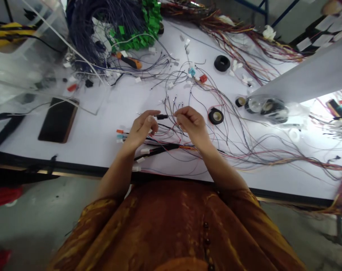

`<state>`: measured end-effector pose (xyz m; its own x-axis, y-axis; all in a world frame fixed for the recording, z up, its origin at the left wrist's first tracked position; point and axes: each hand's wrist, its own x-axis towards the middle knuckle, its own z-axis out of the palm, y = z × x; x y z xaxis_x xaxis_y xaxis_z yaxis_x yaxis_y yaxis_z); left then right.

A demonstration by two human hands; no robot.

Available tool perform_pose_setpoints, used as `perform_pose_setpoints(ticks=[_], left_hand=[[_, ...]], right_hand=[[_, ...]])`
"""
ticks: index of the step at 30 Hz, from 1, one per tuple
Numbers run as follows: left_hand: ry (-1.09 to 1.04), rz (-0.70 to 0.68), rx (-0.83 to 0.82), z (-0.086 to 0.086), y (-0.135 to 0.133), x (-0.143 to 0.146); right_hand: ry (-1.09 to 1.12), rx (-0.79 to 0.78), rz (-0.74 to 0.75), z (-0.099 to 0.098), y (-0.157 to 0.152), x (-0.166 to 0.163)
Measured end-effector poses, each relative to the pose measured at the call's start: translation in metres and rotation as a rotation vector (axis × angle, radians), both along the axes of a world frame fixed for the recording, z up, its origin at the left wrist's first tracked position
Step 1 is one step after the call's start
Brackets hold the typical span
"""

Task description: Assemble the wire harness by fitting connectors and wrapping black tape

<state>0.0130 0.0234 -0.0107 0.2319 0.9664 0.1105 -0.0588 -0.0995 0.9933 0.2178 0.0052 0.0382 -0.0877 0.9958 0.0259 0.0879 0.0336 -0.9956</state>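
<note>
Brown shirt (173,226) up front; loose wires (297,156) clutter the desk (91,147).
Left hand (144,128) pinching black connector (161,117), right hand (192,123) pinching thin wire (171,115) just beside it. Black-sleeved harness (171,146) nearer body; tape roll (216,116) right, phone (58,120) left.

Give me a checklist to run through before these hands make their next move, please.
1. Left hand holding the small black piece: ok.
2. Right hand pinching a thin wire: ok.
3. Wire fully inside the black piece: cannot tell, too small.
4. Surrounding wires neatly separated: not ok, many cross.
5. Phone apart from both hands: ok, off to the left.
</note>
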Motion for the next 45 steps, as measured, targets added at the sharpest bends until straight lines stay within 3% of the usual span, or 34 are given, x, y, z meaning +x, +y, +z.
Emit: perform_pose_setpoints(ticks=[5,10,13,15,19,25,28,31,35,39,42,45], left_hand=[[-0.059,-0.003,-0.054,-0.006,0.002,0.000],[-0.179,0.101,-0.119,-0.010,0.004,0.000],[-0.159,0.116,-0.130,-0.011,0.003,0.000],[-0.140,0.110,-0.125,-0.011,0.003,-0.001],[-0.087,0.131,-0.125,-0.010,0.001,-0.003],[-0.013,0.141,-0.117,-0.005,-0.002,-0.006],[-0.005,0.142,-0.093,-0.002,-0.003,-0.008],[0.012,0.136,-0.083,-0.001,-0.002,-0.010],[0.018,0.086,-0.099,-0.002,-0.002,-0.012],[0.013,0.058,-0.116,-0.007,0.000,-0.015],[0.000,0.018,-0.118,-0.010,0.002,-0.019],[0.024,-0.011,-0.113,-0.009,0.004,-0.021]], right_hand=[[-0.133,0.064,0.080,-0.015,-0.010,-0.013],[-0.435,0.045,-0.037,-0.037,0.007,0.035],[-0.648,-0.098,0.079,-0.048,0.020,0.060],[-0.779,-0.115,0.151,-0.048,0.025,0.062],[-0.969,-0.081,0.149,-0.039,0.029,0.048],[-1.072,-0.336,0.273,-0.036,0.037,0.035],[-0.954,-0.295,0.306,-0.045,0.037,0.038],[-0.726,-0.284,0.109,-0.053,0.031,0.043],[-0.124,-0.539,-0.151,-0.059,0.021,0.047],[0.365,-0.551,-0.293,-0.062,0.024,0.052],[0.517,-0.494,-0.303,-0.059,0.035,0.056],[0.484,-0.410,-0.324,-0.052,0.045,0.056]])
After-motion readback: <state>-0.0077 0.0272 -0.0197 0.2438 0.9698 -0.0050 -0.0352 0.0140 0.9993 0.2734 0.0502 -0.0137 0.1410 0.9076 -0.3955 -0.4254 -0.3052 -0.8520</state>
